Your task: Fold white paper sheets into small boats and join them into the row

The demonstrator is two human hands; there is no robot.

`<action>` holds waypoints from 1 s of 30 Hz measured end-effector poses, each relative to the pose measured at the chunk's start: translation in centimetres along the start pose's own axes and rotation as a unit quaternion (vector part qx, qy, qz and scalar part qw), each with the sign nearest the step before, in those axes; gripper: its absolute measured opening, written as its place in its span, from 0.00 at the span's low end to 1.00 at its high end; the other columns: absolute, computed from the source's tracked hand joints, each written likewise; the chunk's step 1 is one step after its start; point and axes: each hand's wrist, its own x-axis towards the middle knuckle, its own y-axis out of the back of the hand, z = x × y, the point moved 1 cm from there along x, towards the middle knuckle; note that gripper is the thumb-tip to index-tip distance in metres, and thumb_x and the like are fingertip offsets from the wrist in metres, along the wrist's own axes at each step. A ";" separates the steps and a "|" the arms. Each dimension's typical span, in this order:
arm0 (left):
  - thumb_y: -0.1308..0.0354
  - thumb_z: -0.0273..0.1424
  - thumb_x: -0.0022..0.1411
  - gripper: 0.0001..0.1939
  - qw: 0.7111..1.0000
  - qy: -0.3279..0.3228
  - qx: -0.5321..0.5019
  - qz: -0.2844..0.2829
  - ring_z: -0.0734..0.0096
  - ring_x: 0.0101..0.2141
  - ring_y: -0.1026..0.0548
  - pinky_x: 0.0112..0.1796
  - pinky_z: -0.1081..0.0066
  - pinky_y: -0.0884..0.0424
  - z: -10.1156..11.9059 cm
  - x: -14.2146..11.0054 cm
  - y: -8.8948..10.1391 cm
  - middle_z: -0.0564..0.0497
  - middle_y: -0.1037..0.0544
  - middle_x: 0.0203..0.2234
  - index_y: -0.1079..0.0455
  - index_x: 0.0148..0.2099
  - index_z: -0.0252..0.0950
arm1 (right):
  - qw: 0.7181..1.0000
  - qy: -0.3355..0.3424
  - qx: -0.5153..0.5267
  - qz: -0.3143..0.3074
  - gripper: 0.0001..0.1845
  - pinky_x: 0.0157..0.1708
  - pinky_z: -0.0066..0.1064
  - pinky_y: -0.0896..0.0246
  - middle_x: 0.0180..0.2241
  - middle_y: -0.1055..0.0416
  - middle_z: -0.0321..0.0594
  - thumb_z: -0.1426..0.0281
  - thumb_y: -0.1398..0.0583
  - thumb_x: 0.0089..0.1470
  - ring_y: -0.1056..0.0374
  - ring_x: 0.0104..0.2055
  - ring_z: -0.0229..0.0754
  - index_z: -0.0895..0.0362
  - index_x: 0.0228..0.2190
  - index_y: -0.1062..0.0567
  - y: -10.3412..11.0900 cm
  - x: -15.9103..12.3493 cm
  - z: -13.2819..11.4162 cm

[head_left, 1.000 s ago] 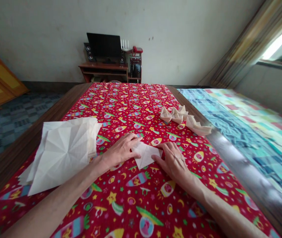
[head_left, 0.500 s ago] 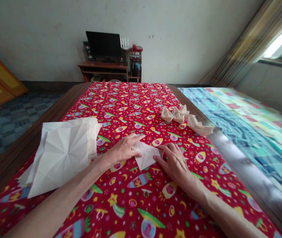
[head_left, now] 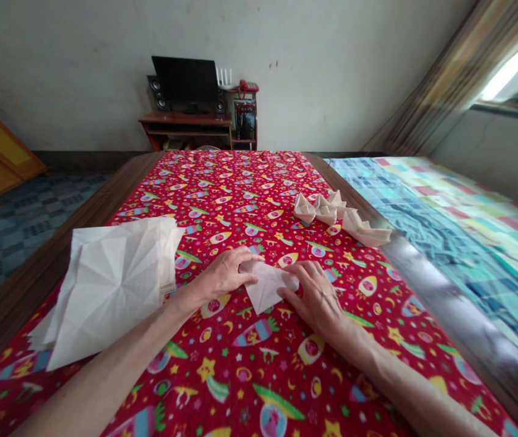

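A small folded white paper (head_left: 265,288) lies on the red patterned cloth, one corner pointing toward me. My left hand (head_left: 230,272) pinches its left corner between thumb and fingers. On the opposite side my right hand (head_left: 316,291) grips the right corner, thumb on the near face and fingers behind. To the left rests a stack of creased white paper sheets (head_left: 117,282), with fold lines radiating from the middle of the top one. Several folded paper boats (head_left: 327,209) sit in a group at the right, beyond my right hand.
The red cloth (head_left: 222,400) covers a dark wooden table (head_left: 65,273). Right of it is a bed with a checked cover (head_left: 404,243). Against the far wall stands a desk (head_left: 186,121) with a monitor (head_left: 184,82), speakers and a red telephone (head_left: 248,87).
My right fingers have come in closer over the paper's right corner, and my left fingers have closed more on the left one. The view has shifted slightly.
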 end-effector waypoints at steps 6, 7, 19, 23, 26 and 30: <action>0.34 0.27 0.48 0.12 1.000 0.019 0.005 0.010 0.72 0.30 0.28 0.32 0.74 0.35 -0.2 0.0 0.0 0.56 0.25 0.29 0.29 0.37 0.36 | 1.000 -0.010 0.017 -0.003 0.13 0.38 0.37 0.38 0.37 0.33 0.42 0.65 0.39 0.55 0.37 0.40 0.46 0.54 0.42 0.31 -0.2 0.1 0.5; 0.34 0.28 0.48 0.12 1.000 0.021 0.007 0.008 0.72 0.30 0.28 0.31 0.74 0.35 -0.2 -0.1 0.0 0.56 0.26 0.29 0.30 0.36 0.36 | 1.000 -0.011 0.021 -0.001 0.12 0.38 0.37 0.38 0.37 0.33 0.42 0.66 0.39 0.55 0.37 0.40 0.46 0.54 0.41 0.31 -0.2 0.1 0.5; 0.35 0.29 0.50 0.10 1.000 0.008 0.003 0.011 0.70 0.31 0.26 0.31 0.75 0.35 -0.3 0.1 -0.2 0.55 0.23 0.29 0.27 0.37 0.37 | 0.998 -0.048 0.035 -0.023 0.06 0.30 0.30 0.44 0.29 0.35 0.37 0.69 0.37 0.51 0.38 0.33 0.42 0.55 0.26 0.30 -0.2 0.7 0.4; 0.38 0.24 0.51 0.03 1.000 -0.011 -0.025 0.015 0.77 0.23 0.29 0.24 0.78 0.39 -0.5 0.0 -0.3 0.58 0.27 0.21 0.29 0.29 0.35 | 0.997 -0.044 0.066 -0.015 0.08 0.30 0.29 0.45 0.26 0.34 0.35 0.72 0.38 0.51 0.38 0.30 0.39 0.55 0.24 0.31 -0.4 0.6 0.8; 0.39 0.22 0.51 0.04 0.999 -0.032 -0.022 0.027 0.78 0.23 0.31 0.24 0.79 0.40 -0.7 -0.1 -0.4 0.58 0.29 0.20 0.30 0.28 0.35 | 0.998 -0.017 0.060 -0.012 0.06 0.30 0.29 0.46 0.26 0.33 0.36 0.72 0.40 0.53 0.38 0.29 0.38 0.56 0.26 0.31 -0.3 0.5 0.8; 0.42 0.19 0.53 0.07 0.996 -0.079 -0.014 0.041 0.75 0.30 0.29 0.33 0.76 0.35 -1.2 -0.6 -0.2 0.55 0.28 0.26 0.31 0.28 0.35 | 0.998 0.053 -0.001 -0.019 0.09 0.31 0.31 0.46 0.27 0.32 0.39 0.73 0.45 0.58 0.40 0.31 0.40 0.56 0.26 0.31 0.1 0.2 0.4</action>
